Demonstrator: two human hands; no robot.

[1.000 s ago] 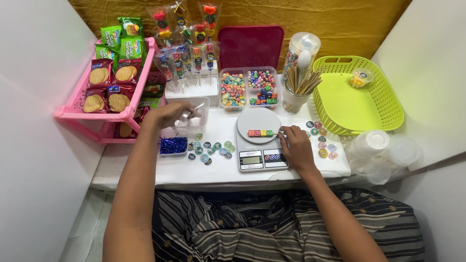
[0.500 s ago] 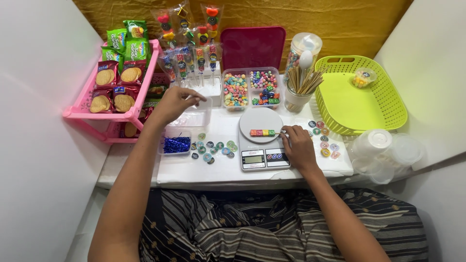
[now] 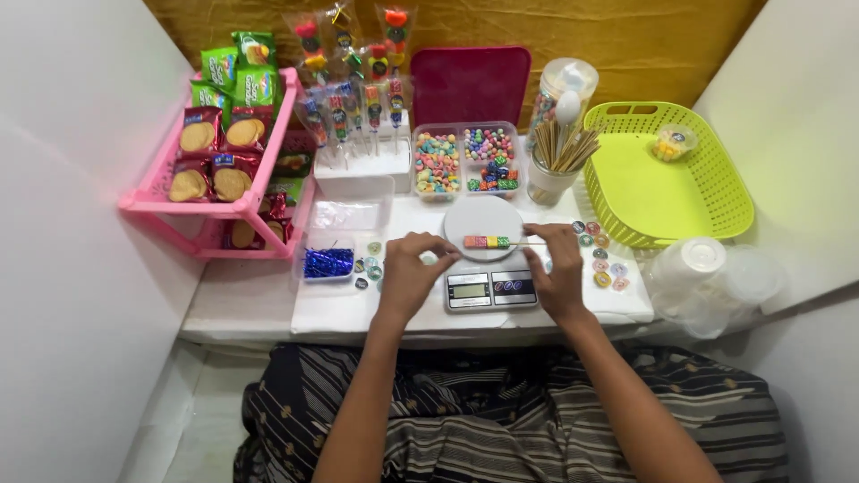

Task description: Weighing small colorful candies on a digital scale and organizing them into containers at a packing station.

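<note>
A skewer of coloured candy cubes point(image 3: 486, 241) lies across the round white plate of a digital kitchen scale point(image 3: 483, 289). My right hand point(image 3: 557, 273) pinches the bare end of the skewer's stick at the plate's right edge. My left hand point(image 3: 407, 275) is just left of the scale, its fingers curled round what looks like a thin clear plastic sleeve, with the fingertips close to the candy end of the skewer. Under the left hand lie small round stickers point(image 3: 369, 265).
A pink rack point(image 3: 215, 204) of biscuit packets stands at the left. A foam block point(image 3: 362, 168) holds wrapped candy skewers. Also here: a clear box point(image 3: 349, 215), a blue tinsel tray point(image 3: 327, 262), candy boxes point(image 3: 465, 161), a cup of sticks point(image 3: 555, 159), a green basket point(image 3: 662, 183), clear cups point(image 3: 707, 277), more stickers point(image 3: 601, 262).
My left hand left the clear box at the back left and came down and right to the scale's left side. My right hand stayed on the skewer stick.
</note>
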